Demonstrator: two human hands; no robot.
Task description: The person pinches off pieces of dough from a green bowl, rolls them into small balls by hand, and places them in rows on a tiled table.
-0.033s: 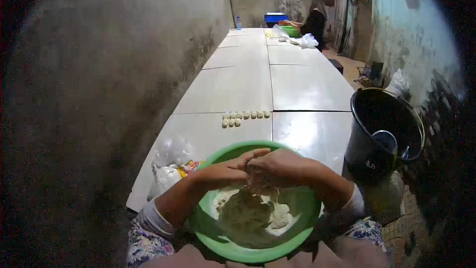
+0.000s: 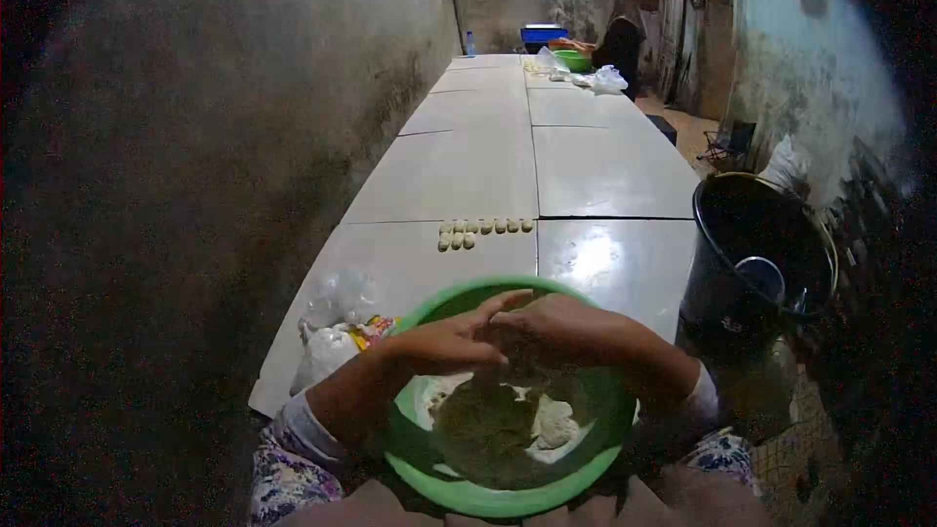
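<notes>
My left hand (image 2: 459,337) and my right hand (image 2: 547,324) meet over a wide green basin (image 2: 503,500). The left fingers curve against the right hand, with the thumb lying along the lower side. My right hand is curled closed, its knuckles up. Whatever is pressed between the palms is hidden. Inside the basin lie a pale lump of dough (image 2: 554,424) and a larger, darker mass (image 2: 483,422) in shadow, with white floury residue around them. Beyond the rim, several small shaped dough pieces (image 2: 486,227) sit in two short rows on the white table (image 2: 439,181).
Left of the basin are clear and white plastic bags (image 2: 332,346) and a red-yellow packet (image 2: 373,331). A black bucket (image 2: 727,278) holding a round metal utensil (image 2: 760,276) stands at right. At the far end another person (image 2: 621,44) works by a green bowl (image 2: 573,61).
My hands have shifted slightly against each other over the basin. The left thumb now stretches further across, and the space between the palms is more covered.
</notes>
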